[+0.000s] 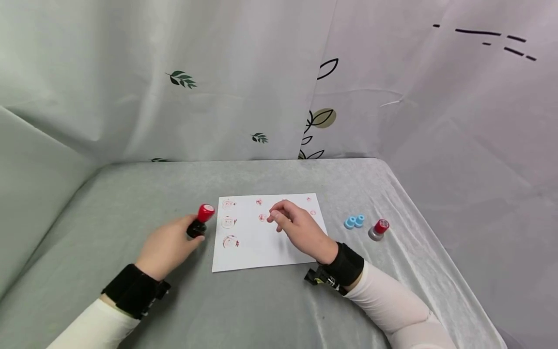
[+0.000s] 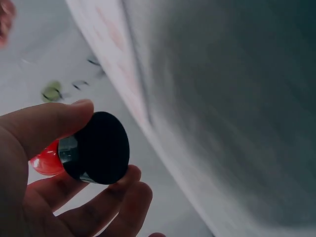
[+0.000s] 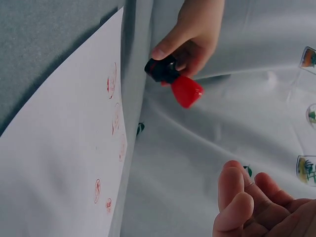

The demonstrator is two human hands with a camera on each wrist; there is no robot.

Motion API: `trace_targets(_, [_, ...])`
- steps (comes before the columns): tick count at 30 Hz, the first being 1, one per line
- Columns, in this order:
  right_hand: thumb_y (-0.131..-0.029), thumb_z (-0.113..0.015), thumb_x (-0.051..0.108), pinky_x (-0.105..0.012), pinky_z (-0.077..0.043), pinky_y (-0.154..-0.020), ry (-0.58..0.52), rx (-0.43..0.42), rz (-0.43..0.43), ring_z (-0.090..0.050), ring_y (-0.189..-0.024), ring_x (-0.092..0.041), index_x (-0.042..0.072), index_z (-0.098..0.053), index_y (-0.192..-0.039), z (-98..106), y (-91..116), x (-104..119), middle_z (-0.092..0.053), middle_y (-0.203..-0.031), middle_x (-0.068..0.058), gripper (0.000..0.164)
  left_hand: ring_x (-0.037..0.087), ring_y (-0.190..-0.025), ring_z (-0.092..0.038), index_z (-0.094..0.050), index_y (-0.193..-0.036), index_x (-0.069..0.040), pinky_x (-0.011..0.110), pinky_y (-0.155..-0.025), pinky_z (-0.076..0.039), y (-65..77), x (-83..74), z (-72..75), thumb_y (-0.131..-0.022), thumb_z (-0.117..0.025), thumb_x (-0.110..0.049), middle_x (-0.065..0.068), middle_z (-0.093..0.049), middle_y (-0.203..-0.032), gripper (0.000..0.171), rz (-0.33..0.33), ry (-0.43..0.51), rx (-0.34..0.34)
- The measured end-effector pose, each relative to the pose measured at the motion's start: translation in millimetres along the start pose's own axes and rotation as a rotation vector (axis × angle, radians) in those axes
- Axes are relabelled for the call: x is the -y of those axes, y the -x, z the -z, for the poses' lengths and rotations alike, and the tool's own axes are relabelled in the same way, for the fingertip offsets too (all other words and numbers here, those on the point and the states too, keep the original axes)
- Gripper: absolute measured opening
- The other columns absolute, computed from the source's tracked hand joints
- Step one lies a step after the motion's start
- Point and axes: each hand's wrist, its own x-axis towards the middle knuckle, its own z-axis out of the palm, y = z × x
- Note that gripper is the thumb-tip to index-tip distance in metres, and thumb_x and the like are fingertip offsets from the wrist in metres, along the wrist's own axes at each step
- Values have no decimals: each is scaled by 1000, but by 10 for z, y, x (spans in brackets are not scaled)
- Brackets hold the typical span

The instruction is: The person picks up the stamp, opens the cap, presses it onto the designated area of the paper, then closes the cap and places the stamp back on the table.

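My left hand (image 1: 167, 245) grips a stamp (image 1: 206, 212) with a red knob and a black base, just left of the paper. In the left wrist view, thumb and fingers pinch the round black base (image 2: 98, 148), and the red knob points in toward the palm. Over the white paper (image 1: 257, 247) hovers my right hand (image 1: 302, 230), its fingers loosely bent with nothing between them. Red round prints (image 1: 228, 222) run down the paper's left side, and smaller red marks (image 1: 262, 217) lie near its middle and upper right.
Right of the paper, two small light-blue pieces (image 1: 350, 222) stand side by side. Beside them is a smaller stamp (image 1: 378, 230) with a red top and a grey base. A grey cloth (image 1: 270, 305) covers the table, and white curtains (image 1: 244, 82) hang behind and around it.
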Motion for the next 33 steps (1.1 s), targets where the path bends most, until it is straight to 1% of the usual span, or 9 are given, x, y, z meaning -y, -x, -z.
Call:
trace_targets(3, [-105,-44,27,-35,-42,-68,-11,13,16,-58,-80,-20,9,-57,-115,-21,-12,-4,-67,-103,-4,25,40,-98,-58,-54,-128,8,59,-80,-47,-23,196,55,-84,-73,-19,29,-62,-115,54,49,-16,40])
trace_targets(5, [-105,-45,24,-35,-42,-68,-15,19,22,-59,-80,-22,7,-57,-115,-36,-22,-7,-66,-102,-4,23,42,-100,-57,-52,-130,9,61,-81,-46,-38,299,78,-85,-72,-19,32,-59,-118,56,74,-18,67])
trace_targets(9, [-105,-45,25,-33,-44,-69,-15,30,22,-59,-80,-22,7,-57,-113,-56,-40,4,-66,-100,1,23,45,-101,-56,-48,-132,10,62,-81,-45,-68,447,94,-86,-72,-21,36,-55,-121,61,111,-24,116])
trace_targets(11, [-105,-45,26,-33,-44,-69,-15,41,25,-59,-80,-22,6,-57,-113,-61,-48,13,-66,-99,-1,26,46,-101,-55,-47,-132,11,62,-81,-44,-74,496,103,-85,-72,-22,37,-54,-121,63,119,-25,130])
trace_targets(14, [-105,-44,27,-33,-45,-68,2,50,41,-59,-79,-20,4,-57,-114,-65,-57,18,-67,-100,-4,28,48,-103,-53,-45,-132,13,63,-83,-43,-83,543,117,-84,-73,-22,38,-53,-122,65,115,-20,142])
trace_targets(18, [-104,-44,26,-34,-46,-67,30,44,59,-59,-78,-16,5,-58,-114,-48,-47,23,-67,-99,-2,27,47,-103,-51,-45,-130,14,64,-86,-41,-103,579,135,-82,-74,-20,37,-54,-119,66,91,7,146])
trace_targets(23, [-104,-45,26,-34,-47,-67,53,47,67,-60,-80,-20,11,-58,-112,-23,-30,7,-67,-99,-1,22,40,-93,-55,-52,-118,11,60,-82,-43,-135,637,110,-79,-76,-18,31,-60,-107,54,66,43,142])
trace_targets(29, [-102,-48,26,-32,-48,-66,96,49,58,-59,-79,-19,16,-60,-110,-27,-16,-4,-66,-96,6,17,39,-85,-55,-50,-116,14,59,-76,-45,-102,654,93,-78,-77,-19,34,-60,-104,58,117,67,157])
trace_targets(33, [-102,-50,22,-32,-47,-66,88,49,46,-59,-78,-18,15,-60,-112,-25,-7,2,-66,-98,2,16,40,-85,-56,-51,-114,14,58,-75,-45,-92,685,73,-77,-78,-21,35,-60,-104,58,124,69,146])
